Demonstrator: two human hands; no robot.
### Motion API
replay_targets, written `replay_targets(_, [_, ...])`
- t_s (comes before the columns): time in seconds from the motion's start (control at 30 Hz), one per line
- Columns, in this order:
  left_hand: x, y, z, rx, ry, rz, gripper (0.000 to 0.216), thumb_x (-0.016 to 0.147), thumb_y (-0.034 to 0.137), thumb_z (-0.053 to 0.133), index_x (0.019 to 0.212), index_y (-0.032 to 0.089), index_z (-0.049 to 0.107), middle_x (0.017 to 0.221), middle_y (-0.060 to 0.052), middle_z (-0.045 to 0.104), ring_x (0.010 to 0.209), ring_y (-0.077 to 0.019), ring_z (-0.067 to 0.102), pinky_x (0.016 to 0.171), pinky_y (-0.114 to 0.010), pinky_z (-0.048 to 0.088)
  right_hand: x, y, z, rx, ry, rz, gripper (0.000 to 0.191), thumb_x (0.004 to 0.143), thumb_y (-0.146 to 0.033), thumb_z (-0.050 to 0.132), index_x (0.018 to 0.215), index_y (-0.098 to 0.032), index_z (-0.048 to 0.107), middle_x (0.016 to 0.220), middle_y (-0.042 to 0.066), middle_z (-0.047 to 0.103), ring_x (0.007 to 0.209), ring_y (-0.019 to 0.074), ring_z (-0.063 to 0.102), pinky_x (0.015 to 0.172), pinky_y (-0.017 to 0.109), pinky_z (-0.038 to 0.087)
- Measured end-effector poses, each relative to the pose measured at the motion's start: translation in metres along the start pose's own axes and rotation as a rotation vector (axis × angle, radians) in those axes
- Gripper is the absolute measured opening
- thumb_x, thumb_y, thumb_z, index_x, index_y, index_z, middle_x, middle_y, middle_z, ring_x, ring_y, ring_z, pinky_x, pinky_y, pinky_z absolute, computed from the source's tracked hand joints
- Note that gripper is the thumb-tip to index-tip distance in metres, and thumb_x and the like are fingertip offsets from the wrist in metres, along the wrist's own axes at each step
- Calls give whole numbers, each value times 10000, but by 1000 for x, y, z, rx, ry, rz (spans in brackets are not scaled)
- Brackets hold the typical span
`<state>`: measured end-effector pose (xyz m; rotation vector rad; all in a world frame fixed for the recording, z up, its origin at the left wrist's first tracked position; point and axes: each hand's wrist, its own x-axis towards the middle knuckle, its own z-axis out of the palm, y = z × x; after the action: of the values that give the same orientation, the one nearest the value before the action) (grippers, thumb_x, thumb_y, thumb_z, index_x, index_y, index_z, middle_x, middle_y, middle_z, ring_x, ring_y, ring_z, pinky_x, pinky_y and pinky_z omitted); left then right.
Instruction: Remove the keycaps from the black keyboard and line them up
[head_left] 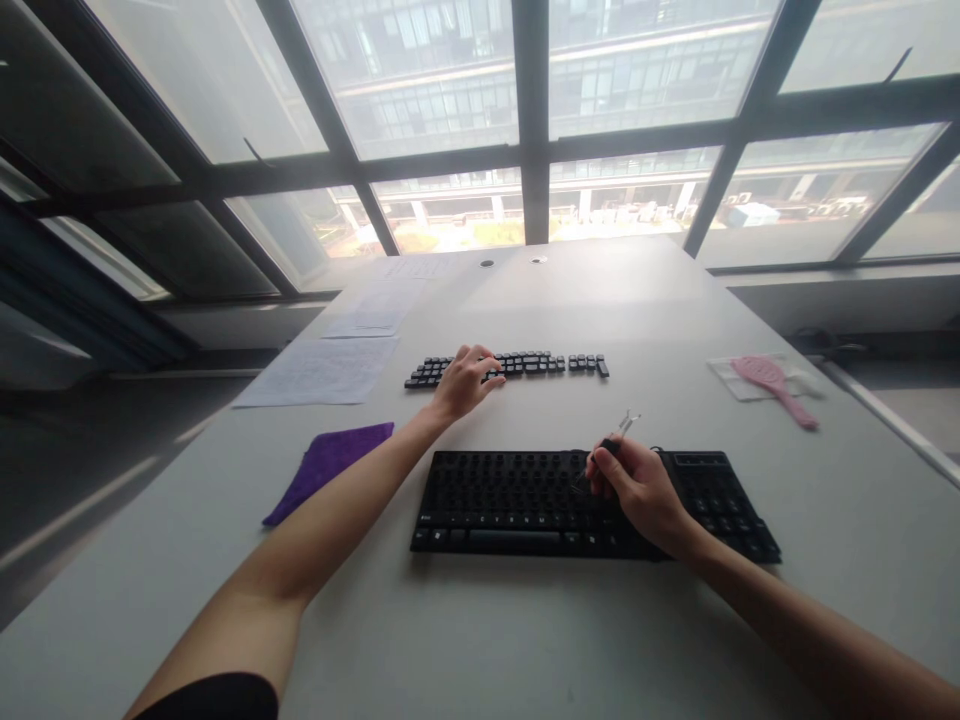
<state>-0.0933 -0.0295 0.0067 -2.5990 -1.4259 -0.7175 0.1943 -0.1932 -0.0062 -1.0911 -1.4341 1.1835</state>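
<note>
Far left, we note a dark blue-grey fabric curtain (pixel 75 285) by the window frame. Next, on the white flat-topped table (pixel 480 640), we see several thin white sheets of paper (pixel 319 372) in a line running toward the window. Nearer us lies a purple soft cloth (pixel 334 462), partly behind the left forearm.

We find the left hand (pixel 465 383) over a long row of small black plastic keycaps (pixel 534 362), its fingers bent and the thumb a narrow gap from the forefinger; whether it pinches a cap we cannot tell. The row extends to both sides of this hand.

Nearer us sits a black rectangular plastic keyboard (pixel 495 538), below the row and apart from it. We record caps on its lowest rows and open sockets above them.

Over its right half, the right hand (pixel 631 482) is closed on a slim tool with a black middle and pale forked upper end (pixel 625 423); thin wires show below the fingers, above the sockets. Contact there we cannot tell.

Far right, we log a pink oval-headed, handled object (pixel 772 383) on a clear plastic bag (pixel 721 380).
</note>
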Motion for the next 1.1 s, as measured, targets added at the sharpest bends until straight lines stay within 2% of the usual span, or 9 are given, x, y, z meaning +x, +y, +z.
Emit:
replay_targets(0.13, [-6, 34, -29, -16, 31, 14, 163, 945, 238, 554, 1012, 167, 684, 1073, -83, 604, 1021, -224, 522, 954, -381, 458, 1, -3, -6, -48, 129, -61, 334, 959, -463, 547, 768, -190, 577, 675, 25, 608, 563, 149, 543, 538, 275, 441])
replay_targets(0.27, [-30, 99, -55, -128, -101, 102, 158, 965, 198, 503, 984, 176, 657, 989, -60, 641, 948, -200, 566, 863, -338, 481, -1, -5, -12, -198, 45, -93, 303, 956, -412, 554, 747, -193, 564, 661, 15, 590, 572, 150, 521, 554, 276, 422])
replay_targets(0.37, [-53, 145, -58, -227, -185, 112, 171, 972, 187, 479, 946, 189, 648, 898, -51, 646, 866, -187, 589, 772, -306, 486, -3, -7, -12, -284, -28, -139, 279, 954, -359, 552, 730, -193, 554, 635, -1, 565, 579, 146, 496, 570, 273, 405])
replay_targets(0.47, [-69, 171, -48, -287, -254, 118, 160, 957, 177, 493, 904, 196, 642, 836, -35, 632, 798, -173, 589, 730, -286, 482, -2, -7, -11, -320, -91, -149, 244, 951, -315, 547, 744, -187, 560, 633, -15, 548, 586, 141, 474, 575, 267, 391])
replay_targets(0.6, [-76, 179, -29, -350, -259, 84, 151, 944, 166, 494, 866, 186, 621, 839, -37, 629, 787, -171, 585, 711, -279, 481, 1, -9, -11, -346, -157, -146, 218, 948, -285, 543, 755, -183, 548, 649, -20, 544, 611, 142, 469, 596, 264, 398])
replay_targets(0.73, [-80, 179, -16, -406, -233, 71, 135, 910, 118, 493, 852, 174, 602, 848, -47, 616, 800, -176, 578, 727, -289, 492, -2, -12, -11, -388, -226, -217, 210, 960, -278, 537, 771, -188, 556, 699, -2, 591, 648, 157, 512, 630, 273, 416])
replay_targets(0.87, [-82, 181, -15, -420, -218, 62, 110, 878, 125, 527, 835, 178, 613, 843, -45, 608, 816, -180, 574, 755, -303, 501, -11, -9, -11, -446, -214, -312, 208, 968, -269, 527, 779, -199, 579, 748, 31, 627, 680, 179, 561, 663, 295, 446])
replay_targets(0.97, [-82, 183, -20, -417, -248, 79, 63, 860, 200, 601, 907, 190, 643, 907, -49, 623, 868, -189, 583, 764, -300, 509, -17, -4, -12, -447, -223, -357, 190, 982, -274, 505, 846, -205, 618, 817, 57, 655, 721, 192, 601, 696, 312, 476])
replay_targets(1.1, [-80, 184, -18, -372, -294, 101, 174, 833, 332, 707, 951, 210, 670, 938, -36, 636, 881, -196, 590, 750, -302, 514, -20, 0, -15, -416, -167, -349, 160, 977, -279, 520, 885, -206, 629, 838, 58, 670, 758, 201, 632, 720, 324, 499])
